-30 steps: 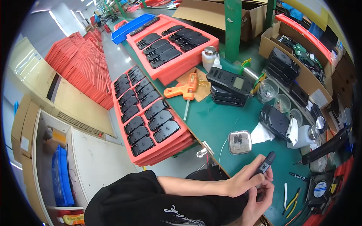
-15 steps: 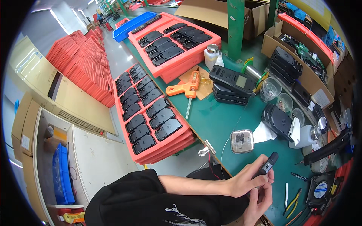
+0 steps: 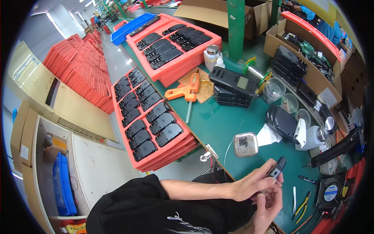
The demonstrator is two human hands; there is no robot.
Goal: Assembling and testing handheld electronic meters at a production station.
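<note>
Near the bench's front edge a black handheld device (image 3: pixel 277 167) with a grey side is seen edge-on, tilted, its top end pointing up and right. My left hand (image 3: pixel 249 185) is closed around it, thumb along its near side. From below, my right hand (image 3: pixel 269 208) has its fingers curled in against the device's lower part. My fingers hide that lower end, so whether something small is pinched there does not show. Just beyond my hands sits a square clear dish (image 3: pixel 246 145) with small dark parts in it. Tweezers (image 3: pixel 294 199) and yellow-handled pliers (image 3: pixel 302 207) lie to the right.
Red foam trays (image 3: pixel 154 145) of black housings are stacked at the left. An orange glue gun (image 3: pixel 187 90), stacked handheld devices (image 3: pixel 233 86), a solder spool (image 3: pixel 255 72) and plastic cups (image 3: pixel 274 89) stand farther back. A small fan (image 3: pixel 329 194) and a white bottle (image 3: pixel 311 138) are right.
The whole view has shifted slightly, with bench items a little farther left. Both hands stay on the device, with only small finger movements.
</note>
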